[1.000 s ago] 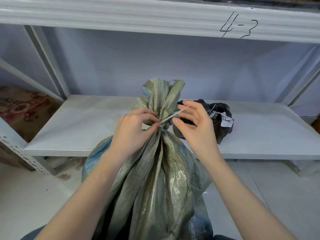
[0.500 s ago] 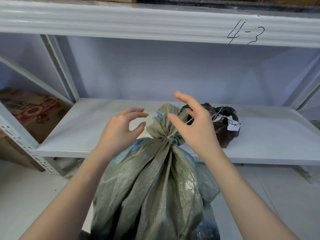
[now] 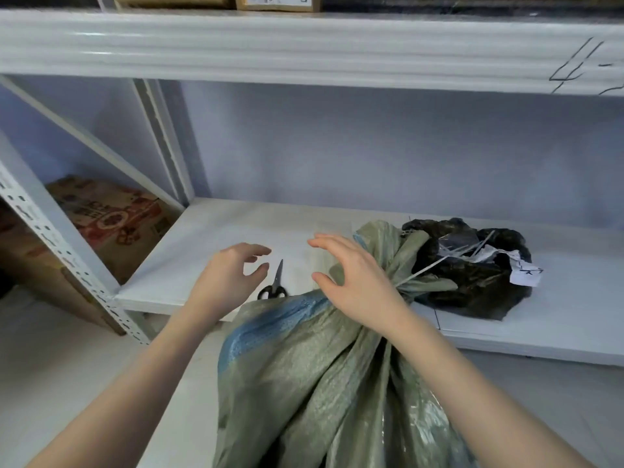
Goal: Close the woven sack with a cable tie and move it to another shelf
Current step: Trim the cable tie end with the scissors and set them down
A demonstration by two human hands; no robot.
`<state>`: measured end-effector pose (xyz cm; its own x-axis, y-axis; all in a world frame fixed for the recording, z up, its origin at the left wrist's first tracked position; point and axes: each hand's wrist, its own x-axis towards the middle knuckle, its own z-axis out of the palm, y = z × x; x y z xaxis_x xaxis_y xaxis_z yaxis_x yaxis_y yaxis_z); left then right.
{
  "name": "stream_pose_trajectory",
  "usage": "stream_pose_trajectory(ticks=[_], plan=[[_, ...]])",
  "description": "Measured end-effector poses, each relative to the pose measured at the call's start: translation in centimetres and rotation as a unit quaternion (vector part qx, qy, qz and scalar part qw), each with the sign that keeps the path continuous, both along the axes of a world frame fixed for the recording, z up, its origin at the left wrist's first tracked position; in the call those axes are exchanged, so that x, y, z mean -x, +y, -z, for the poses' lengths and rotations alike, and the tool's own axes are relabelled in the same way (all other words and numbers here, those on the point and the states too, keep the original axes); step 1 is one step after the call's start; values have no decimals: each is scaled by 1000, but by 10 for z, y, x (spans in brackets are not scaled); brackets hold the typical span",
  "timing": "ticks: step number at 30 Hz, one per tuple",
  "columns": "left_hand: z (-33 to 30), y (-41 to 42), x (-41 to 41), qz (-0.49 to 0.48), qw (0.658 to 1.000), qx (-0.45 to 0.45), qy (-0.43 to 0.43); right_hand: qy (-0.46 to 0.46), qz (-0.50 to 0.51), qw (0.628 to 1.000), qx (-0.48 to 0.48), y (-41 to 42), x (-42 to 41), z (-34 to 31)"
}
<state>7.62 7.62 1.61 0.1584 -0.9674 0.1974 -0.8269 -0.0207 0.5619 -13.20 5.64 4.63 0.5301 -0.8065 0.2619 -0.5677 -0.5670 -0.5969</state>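
Observation:
A grey-green woven sack (image 3: 324, 376) with a blue patch stands on the floor in front of the shelf, its neck bunched tight. A white cable tie (image 3: 422, 272) circles the neck, and its loose tail sticks out to the right. My right hand (image 3: 354, 282) hovers over the left side of the neck with fingers spread, holding nothing. Left of the sack, my left hand (image 3: 226, 282) is open too, just beside black scissors (image 3: 274, 285) that lie near the shelf's front edge.
The white lower shelf (image 3: 209, 251) carries a black plastic bag (image 3: 472, 268) with spare ties and a paper label at the right. A printed cardboard box (image 3: 111, 224) sits in the bay to the left. A perforated post (image 3: 67, 255) and the upper shelf beam (image 3: 304, 49) frame the bay.
Both hands have let go of the sack neck and cable tie and moved left with fingers spread. The view has swung left, and the scissors have come into sight.

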Motion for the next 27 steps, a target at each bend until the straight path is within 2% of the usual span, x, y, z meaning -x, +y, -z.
stream_pose_trajectory(ticks=[5, 14, 20, 27], plan=[[56, -28, -12, -26, 995, -95, -24, 37, -8, 999, -8, -24, -17, 26], [125, -68, -15, -53, 985, -159, -45, 107, -29, 993, -47, -47, -34, 82], [143, -74, -12, -39, 985, -163, -31, 97, -23, 994, -53, -55, -39, 91], [141, -69, -6, -40, 991, -124, -25, 100, -17, 993, -59, -54, -37, 90]])
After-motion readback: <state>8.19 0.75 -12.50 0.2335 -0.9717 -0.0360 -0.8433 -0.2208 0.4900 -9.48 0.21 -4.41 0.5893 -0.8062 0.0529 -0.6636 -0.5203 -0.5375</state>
